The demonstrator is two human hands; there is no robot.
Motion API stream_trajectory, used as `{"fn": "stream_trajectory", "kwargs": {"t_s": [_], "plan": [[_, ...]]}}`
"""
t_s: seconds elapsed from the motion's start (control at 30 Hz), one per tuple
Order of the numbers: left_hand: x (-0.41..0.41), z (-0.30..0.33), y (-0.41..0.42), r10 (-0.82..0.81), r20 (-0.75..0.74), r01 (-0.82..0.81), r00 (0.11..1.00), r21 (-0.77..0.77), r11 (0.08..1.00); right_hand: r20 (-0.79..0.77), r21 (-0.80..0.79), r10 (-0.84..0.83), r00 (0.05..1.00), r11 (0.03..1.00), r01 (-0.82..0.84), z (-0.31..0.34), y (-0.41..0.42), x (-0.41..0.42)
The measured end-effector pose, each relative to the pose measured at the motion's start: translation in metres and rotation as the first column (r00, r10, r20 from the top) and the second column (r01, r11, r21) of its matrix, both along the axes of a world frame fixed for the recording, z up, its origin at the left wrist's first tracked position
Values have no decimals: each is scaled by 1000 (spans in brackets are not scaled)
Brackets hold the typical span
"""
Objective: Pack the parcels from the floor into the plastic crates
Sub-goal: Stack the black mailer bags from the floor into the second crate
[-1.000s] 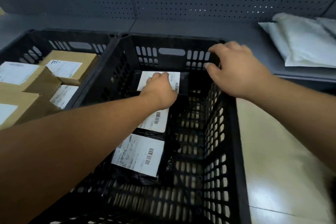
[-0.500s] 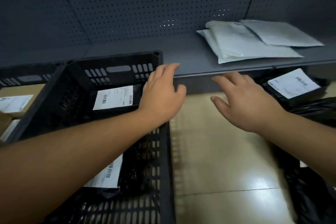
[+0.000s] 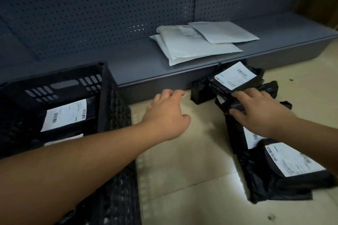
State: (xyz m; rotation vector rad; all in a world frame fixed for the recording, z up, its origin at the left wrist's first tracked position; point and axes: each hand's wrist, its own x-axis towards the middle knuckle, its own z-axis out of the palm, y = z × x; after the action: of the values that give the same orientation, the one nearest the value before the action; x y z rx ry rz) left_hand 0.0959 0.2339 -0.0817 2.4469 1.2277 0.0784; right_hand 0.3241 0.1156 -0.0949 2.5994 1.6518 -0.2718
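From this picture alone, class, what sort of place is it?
Probably a parcel sorting or stock room: labelled black parcels on the floor, a black plastic crate holding another, and pegboard shelving behind.

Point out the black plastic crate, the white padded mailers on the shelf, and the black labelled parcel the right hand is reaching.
Black plastic crate (image 3: 108, 86): head view, far right corner post.
White padded mailers (image 3: 197, 49): head view, middle of the large bottom mailer.
Black labelled poly parcel (image 3: 236, 76): head view, its white shipping label.
Right hand (image 3: 259, 109): head view, back of hand.
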Motion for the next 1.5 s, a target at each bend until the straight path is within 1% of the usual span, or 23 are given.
{"fn": "stream_trajectory", "kwargs": {"t_s": [0.1,0.27,0.37,0.47,0.57,0.73,0.8,0.83,0.9,0.93,0.97,1.07,1.13,1.23,1.37,1.5], "plan": [[21,-9,-21,-38,-32,36,999,-67,997,-58,-29,-109,992,994,108,-8,-17,26],[59,-31,-55,-88,-53,75,995,-206,976,-103,-95,-254,962,965,244,-26,-53,75],[86,-48,-74,-85,-47,68,995,-291,954,-102,-200,-356,929,922,332,-43,-78,103],[111,-62,-95,-103,-59,76,993,-353,933,-151,-272,-461,874,870,412,-52,-95,126],[135,-71,-111,-123,-60,90,991,-389,917,-206,-295,-525,826,838,459,-57,-104,141],[171,-84,-132,-156,-75,109,985,-429,897,-227,-396,-606,762,772,497,-55,-120,155],[183,-89,-139,-155,-84,100,984,-462,881,-256,-410,-598,759,779,475,-55,-127,161],[189,-91,-143,-144,-85,87,986,-480,873,-289,-402,-617,732,772,492,-55,-130,164],[199,-95,-149,-111,-93,48,989,-512,858,-303,-400,-617,727,774,490,-65,-134,174],[203,-96,-152,-87,-100,20,991,-535,844,-305,-403,-602,738,784,472,-72,-136,180],[207,-98,-155,-56,-102,-12,993,-561,828,-324,-404,-608,725,782,475,-79,-138,185],[218,-105,-159,34,-109,-95,993,-620,779,-393,-426,-669,631,741,520,-96,-144,194],[225,-110,-161,108,-115,-157,988,-675,721,-441,-431,-685,579,728,534,-98,-146,196],[231,-113,-165,206,-149,-247,967,-738,627,-471,-441,-694,544,720,536,-104,-150,198],[236,-115,-169,279,-163,-295,946,-789,539,-524,-481,-693,495,720,500,-108,-152,195],[235,-111,-173,329,-169,-310,929,-839,446,-570,-454,-687,450,720,524,-106,-150,195]]}}
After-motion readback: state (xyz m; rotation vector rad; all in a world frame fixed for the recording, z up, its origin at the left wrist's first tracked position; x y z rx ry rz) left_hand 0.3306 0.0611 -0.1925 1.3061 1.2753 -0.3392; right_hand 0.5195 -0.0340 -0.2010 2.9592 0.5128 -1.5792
